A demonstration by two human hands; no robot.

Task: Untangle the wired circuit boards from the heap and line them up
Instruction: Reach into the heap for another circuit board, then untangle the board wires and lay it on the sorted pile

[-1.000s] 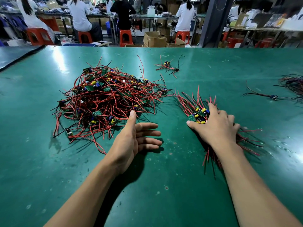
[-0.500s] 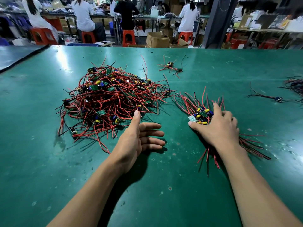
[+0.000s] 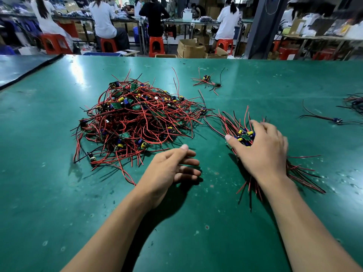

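A big heap of wired circuit boards (image 3: 137, 122), small green boards with yellow and blue parts on red and black leads, lies left of centre on the green table (image 3: 59, 193). To its right lies a smaller bundle of boards (image 3: 244, 134) with their leads fanned out side by side. My right hand (image 3: 261, 150) rests palm down on this bundle, thumb stretched out to the left, fingers spread over the boards. My left hand (image 3: 169, 169) stands on its edge just in front of the heap, fingers relaxed, holding nothing and touching no wire.
A small cluster of wired boards (image 3: 208, 81) lies further back. One single wired board (image 3: 336, 120) and another tangle (image 3: 355, 101) lie at the right edge. Beyond the table's far edge, people sit on red stools (image 3: 156, 45) among cardboard boxes (image 3: 189, 49).
My left thumb has dropped from pointing at the heap to lie close above the fingers. My right fingers have crept a little further over the bundled boards. The heap has not moved.
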